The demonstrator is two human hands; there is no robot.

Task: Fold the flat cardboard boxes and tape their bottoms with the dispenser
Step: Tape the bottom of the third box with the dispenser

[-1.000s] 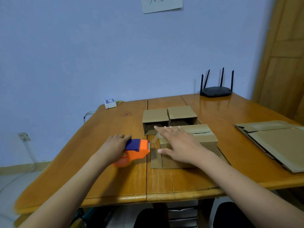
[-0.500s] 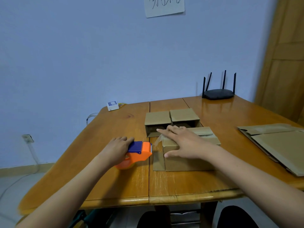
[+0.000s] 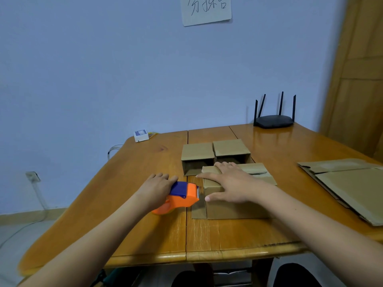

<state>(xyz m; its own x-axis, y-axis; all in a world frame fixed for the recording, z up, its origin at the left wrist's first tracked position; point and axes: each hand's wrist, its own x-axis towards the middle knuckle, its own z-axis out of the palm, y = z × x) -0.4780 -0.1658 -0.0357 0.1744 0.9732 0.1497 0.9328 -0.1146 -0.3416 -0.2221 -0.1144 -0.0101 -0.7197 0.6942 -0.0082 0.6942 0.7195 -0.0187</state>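
Pale blue wall fills the background, with a handwritten paper note (image 3: 206, 9) stuck up high and a wooden door at the right edge. Below it sits the wooden table (image 3: 145, 224) I am working on.

From the head view, my left hand (image 3: 154, 188) grips the orange and blue tape dispenser (image 3: 180, 198), fingers curled over its top. Its toothed nose points right and sits just beside the left end of the folded cardboard box (image 3: 236, 206). My right hand (image 3: 230, 183) lies flat on top of that box with fingers straight, thumb down over the near edge, pressing the flaps shut. The seam between the flaps runs left to right, so I judge the dispenser has to travel rightward along it, straight under my right palm; that hand is the one thing in the way and must shift ahead of the tape.

Behind the box, two finished boxes (image 3: 215, 156) lie side by side with open mouths toward me. Flat cardboard blanks (image 3: 350, 187) are stacked well apart on the right. A black router (image 3: 273, 121) and a small white adapter (image 3: 141, 135) sit at the far edge.
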